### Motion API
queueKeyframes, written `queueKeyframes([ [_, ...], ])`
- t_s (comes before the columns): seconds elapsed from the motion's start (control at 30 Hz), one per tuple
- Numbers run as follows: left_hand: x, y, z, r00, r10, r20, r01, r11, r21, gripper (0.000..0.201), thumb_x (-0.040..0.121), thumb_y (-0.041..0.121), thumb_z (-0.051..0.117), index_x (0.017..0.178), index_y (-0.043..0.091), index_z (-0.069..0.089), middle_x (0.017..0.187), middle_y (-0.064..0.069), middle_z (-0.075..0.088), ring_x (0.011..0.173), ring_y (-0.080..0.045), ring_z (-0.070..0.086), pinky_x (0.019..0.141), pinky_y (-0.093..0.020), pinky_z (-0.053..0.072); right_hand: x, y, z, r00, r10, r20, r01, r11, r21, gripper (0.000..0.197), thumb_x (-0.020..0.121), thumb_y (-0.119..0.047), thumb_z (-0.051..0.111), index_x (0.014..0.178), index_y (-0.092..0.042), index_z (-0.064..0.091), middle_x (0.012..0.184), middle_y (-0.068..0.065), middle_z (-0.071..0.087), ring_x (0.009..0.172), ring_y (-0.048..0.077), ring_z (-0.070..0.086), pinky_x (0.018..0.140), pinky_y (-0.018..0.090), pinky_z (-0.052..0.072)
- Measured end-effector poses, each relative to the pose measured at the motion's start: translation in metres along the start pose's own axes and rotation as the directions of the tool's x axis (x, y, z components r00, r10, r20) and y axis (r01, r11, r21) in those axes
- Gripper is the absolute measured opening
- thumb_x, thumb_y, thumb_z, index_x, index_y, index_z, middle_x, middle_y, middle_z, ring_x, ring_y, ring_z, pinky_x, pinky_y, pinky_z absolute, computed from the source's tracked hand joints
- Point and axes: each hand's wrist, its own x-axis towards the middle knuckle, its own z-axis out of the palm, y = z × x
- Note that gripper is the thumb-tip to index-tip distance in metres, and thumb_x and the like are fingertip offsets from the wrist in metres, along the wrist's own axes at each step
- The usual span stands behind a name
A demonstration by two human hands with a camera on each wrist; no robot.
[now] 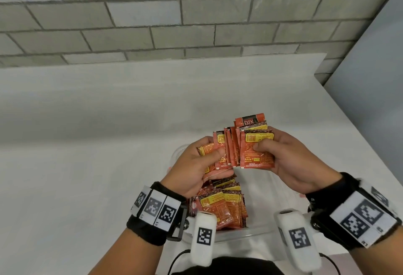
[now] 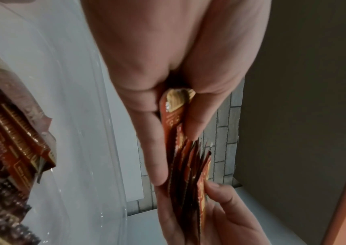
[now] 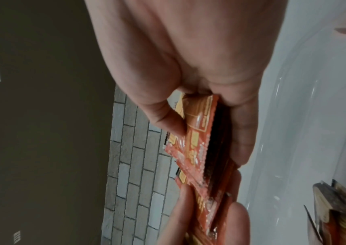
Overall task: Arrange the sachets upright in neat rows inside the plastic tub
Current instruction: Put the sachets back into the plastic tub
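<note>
Orange sachets gripped by left hand, right hand.

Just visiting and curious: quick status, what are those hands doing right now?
Left hand and right hand both grip a fanned bunch of sachets, held above the plastic tub. A row of sachets already stands inside. Nothing in the way.

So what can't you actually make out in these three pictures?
- Sachet count in the held bunch: in the head view, left hand and right hand cover it.
- Plastic tub: wrist cameras and hands hide most of its rim.
- Rows of sachets in the tub: partly hidden by the left hand.
- Sachet print: blurred in both wrist views.
</note>
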Motion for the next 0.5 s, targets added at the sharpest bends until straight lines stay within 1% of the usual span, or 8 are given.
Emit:
queueKeyframes([
  [0.1, 0.000, -0.001, 0.000, 1.000, -0.011, -0.010, 0.010, 1.000, -0.027, 0.029, 0.082, 0.018, 0.060, 0.106, 0.002, 0.056, 0.099, -0.017, 0.070, 0.092, -0.029, 0.069, 0.073, -0.041, 0.060, -0.001, 0.001, 0.001, 1.000, -0.015, -0.015, 0.015, 1.000, -0.016, 0.032, 0.090, 0.004, 0.048, 0.116, -0.012, 0.058, 0.103, 0.007, 0.072, 0.088, 0.018, 0.068, 0.084, 0.036, 0.054],
  [0.17, 0.000, 0.001, 0.000, 1.000, -0.016, -0.018, 0.015, 0.997, -0.073, 0.019, 0.091, 0.017, 0.050, 0.101, 0.002, 0.056, 0.097, -0.018, 0.067, 0.091, -0.031, 0.066, 0.076, -0.044, 0.059, -0.001, 0.000, -0.001, 1.000, -0.023, -0.015, 0.023, 1.000, 0.018, 0.034, 0.091, 0.004, 0.046, 0.116, -0.015, 0.058, 0.103, 0.007, 0.072, 0.087, 0.018, 0.069, 0.080, 0.035, 0.055],
  [0.2, 0.000, 0.002, 0.000, 1.000, -0.005, -0.026, 0.003, 0.997, -0.073, 0.018, 0.092, 0.015, 0.047, 0.100, 0.002, 0.056, 0.096, -0.017, 0.066, 0.091, -0.031, 0.065, 0.077, -0.044, 0.057, -0.002, -0.001, -0.003, 1.000, -0.028, -0.015, 0.028, 0.999, 0.036, 0.034, 0.091, 0.004, 0.046, 0.115, -0.016, 0.058, 0.102, 0.006, 0.072, 0.086, 0.018, 0.069, 0.078, 0.034, 0.055],
  [0.27, 0.001, 0.003, -0.002, 0.998, 0.043, -0.051, -0.044, 0.999, -0.021, 0.017, 0.091, 0.013, 0.047, 0.099, 0.004, 0.058, 0.094, -0.014, 0.066, 0.087, -0.025, 0.063, 0.075, -0.037, 0.055, -0.003, -0.003, -0.007, 0.999, -0.035, -0.019, 0.037, 0.996, 0.076, 0.033, 0.091, 0.003, 0.045, 0.114, -0.016, 0.060, 0.100, 0.005, 0.073, 0.084, 0.018, 0.070, 0.074, 0.033, 0.057],
  [0.33, 0.002, 0.003, -0.003, 0.993, 0.099, -0.070, -0.098, 0.995, 0.017, 0.014, 0.094, 0.009, 0.047, 0.100, 0.007, 0.060, 0.090, -0.009, 0.067, 0.077, -0.016, 0.064, 0.064, -0.028, 0.054, -0.004, -0.004, -0.010, 0.999, -0.039, -0.015, 0.041, 0.992, 0.121, 0.032, 0.092, 0.003, 0.043, 0.112, -0.016, 0.061, 0.098, 0.005, 0.073, 0.082, 0.018, 0.070, 0.072, 0.034, 0.059],
  [0.4, 0.003, 0.003, -0.003, 0.985, 0.148, -0.090, -0.146, 0.989, 0.023, 0.013, 0.093, 0.007, 0.050, 0.101, 0.007, 0.060, 0.086, -0.007, 0.067, 0.065, -0.011, 0.063, 0.051, -0.021, 0.048, -0.004, -0.004, -0.012, 0.999, -0.043, -0.009, 0.044, 0.987, 0.153, 0.032, 0.092, 0.003, 0.043, 0.109, -0.015, 0.062, 0.097, 0.005, 0.073, 0.082, 0.018, 0.071, 0.074, 0.035, 0.060],
  [0.43, 0.003, 0.003, -0.002, 0.980, 0.173, -0.100, -0.171, 0.985, 0.025, 0.014, 0.090, 0.007, 0.052, 0.102, 0.007, 0.059, 0.086, -0.007, 0.067, 0.064, -0.012, 0.062, 0.048, -0.020, 0.045, -0.005, -0.004, -0.012, 0.999, -0.045, -0.006, 0.046, 0.986, 0.162, 0.032, 0.092, 0.003, 0.042, 0.108, -0.015, 0.063, 0.097, 0.005, 0.073, 0.082, 0.018, 0.070, 0.074, 0.035, 0.059],
  [0.5, 0.004, 0.001, -0.002, 0.971, 0.211, -0.109, -0.208, 0.977, 0.042, 0.021, 0.084, 0.008, 0.058, 0.105, 0.009, 0.059, 0.089, -0.006, 0.069, 0.069, -0.014, 0.062, 0.051, -0.021, 0.045, -0.004, -0.004, -0.010, 0.999, -0.052, -0.003, 0.051, 0.984, 0.168, 0.032, 0.092, 0.003, 0.042, 0.108, -0.015, 0.062, 0.098, 0.005, 0.073, 0.083, 0.017, 0.070, 0.075, 0.033, 0.058],
])
